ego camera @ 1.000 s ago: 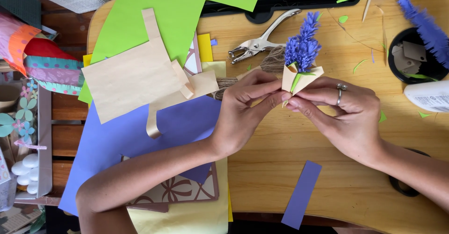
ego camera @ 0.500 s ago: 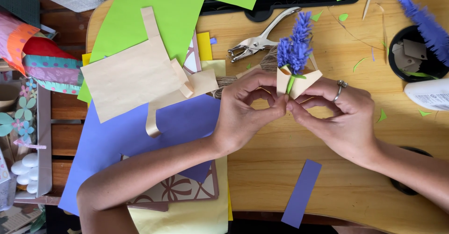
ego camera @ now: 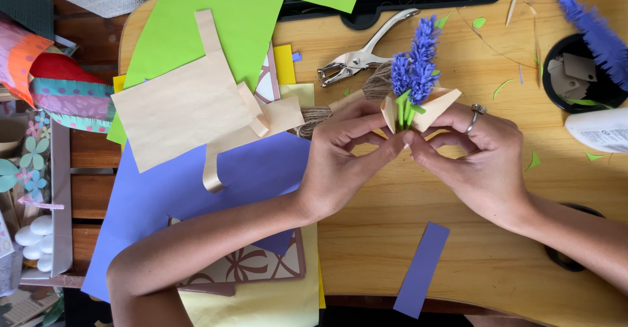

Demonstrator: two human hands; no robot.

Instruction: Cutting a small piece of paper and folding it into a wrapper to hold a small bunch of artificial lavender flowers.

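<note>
Bouquet point(ego camera: 415, 88) shifted slightly left, both hands point(ego camera: 405, 145) still pinching its tan paper cone point(ego camera: 432, 108)

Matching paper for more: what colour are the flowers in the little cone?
Purple-blue, with green stems, in the flowers; head view shows it.

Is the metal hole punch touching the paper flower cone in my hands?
Apart. The head view shows bare wood between the hole punch and the flower cone, pinched between the left hand and right hand.
</note>
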